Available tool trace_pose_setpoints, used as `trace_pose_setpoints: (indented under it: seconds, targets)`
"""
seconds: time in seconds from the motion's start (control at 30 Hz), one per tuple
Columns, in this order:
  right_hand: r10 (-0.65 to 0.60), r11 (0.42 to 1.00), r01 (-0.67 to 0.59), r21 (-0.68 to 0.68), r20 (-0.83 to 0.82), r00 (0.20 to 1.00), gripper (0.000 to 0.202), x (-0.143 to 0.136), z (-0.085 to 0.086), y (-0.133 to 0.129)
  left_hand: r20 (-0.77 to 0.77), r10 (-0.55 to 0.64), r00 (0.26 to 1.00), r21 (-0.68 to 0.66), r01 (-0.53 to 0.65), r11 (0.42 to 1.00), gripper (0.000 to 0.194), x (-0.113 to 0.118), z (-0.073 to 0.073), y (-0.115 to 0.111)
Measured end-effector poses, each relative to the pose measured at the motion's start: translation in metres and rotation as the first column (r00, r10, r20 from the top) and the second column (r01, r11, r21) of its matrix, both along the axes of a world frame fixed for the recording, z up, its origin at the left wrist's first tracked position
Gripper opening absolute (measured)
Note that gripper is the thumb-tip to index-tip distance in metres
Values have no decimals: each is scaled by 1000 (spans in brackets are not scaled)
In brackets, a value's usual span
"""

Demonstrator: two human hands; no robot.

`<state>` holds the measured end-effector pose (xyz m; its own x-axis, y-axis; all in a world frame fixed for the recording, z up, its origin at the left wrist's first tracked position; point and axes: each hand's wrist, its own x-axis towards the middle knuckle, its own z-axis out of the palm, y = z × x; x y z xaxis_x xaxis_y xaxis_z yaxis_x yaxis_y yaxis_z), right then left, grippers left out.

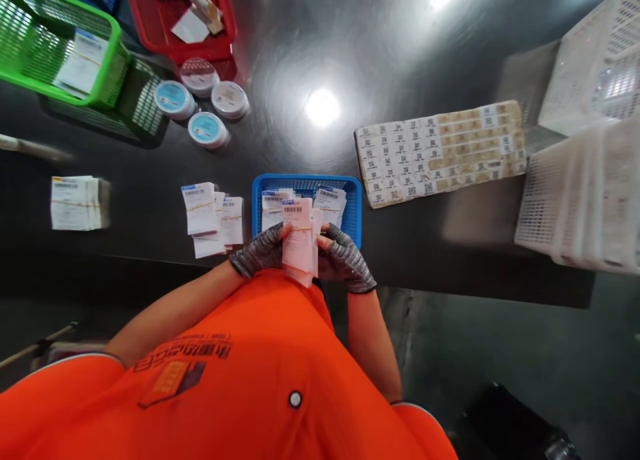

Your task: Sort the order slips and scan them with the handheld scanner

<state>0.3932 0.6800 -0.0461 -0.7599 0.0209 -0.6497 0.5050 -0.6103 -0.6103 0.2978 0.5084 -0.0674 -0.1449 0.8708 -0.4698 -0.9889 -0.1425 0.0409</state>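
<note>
Both hands wear grey fingerless gloves and meet over the near edge of a blue basket (357,210). My left hand (265,248) is closed on the left side of a bundle of printed slips (299,228) with a band round it. From the right, my right hand (344,255) grips the same bundle, its thumb and fingers at the edge. Behind the held slips, the basket contains more bundled slips (330,203). Some of the basket's inside is hidden by my hands and the bundle.
Left of the basket lie stacks of banded slips (201,210), with another stack (75,203) farther left. Round tubs (207,129), a green basket (107,80) and a red tray (229,20) stand beyond. A label-covered board (440,153) and white crates (575,193) are at right.
</note>
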Motion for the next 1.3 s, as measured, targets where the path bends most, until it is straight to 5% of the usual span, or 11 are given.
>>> trace_pose_setpoints:
  seconds: [0.13, 0.47, 0.6, 0.87, 1.03, 1.3]
  targets:
    - [-17, 995, 22, -94, 51, 999, 56, 7, -2, -4, 91, 19, 996, -36, -15, 999, 43, 0, -6, -7]
    - [-62, 998, 60, -21, -91, 994, 54, 3, 7, -28, 103, -4, 995, -93, 14, 996, 19, -3, -8, -18]
    - [-92, 995, 90, -34, -74, 993, 73, 6, 7, -34, 112, 135, 984, -197, -111, 974, 11, -8, -4, -18]
    - [-294, 929, 281, -240, -21, 956, 100, 19, -14, -41, 51, 170, 984, -207, -156, 966, 13, -11, 2, -23]
    - [-388, 866, 369, -337, 12, 922, 89, 22, -13, -40, -1, 200, 980, -257, -194, 947, 17, -8, 6, -29]
    - [-323, 878, 323, -353, 61, 944, 67, 23, -5, -25, -69, 240, 968, -330, -249, 911, 21, -3, 19, -37]
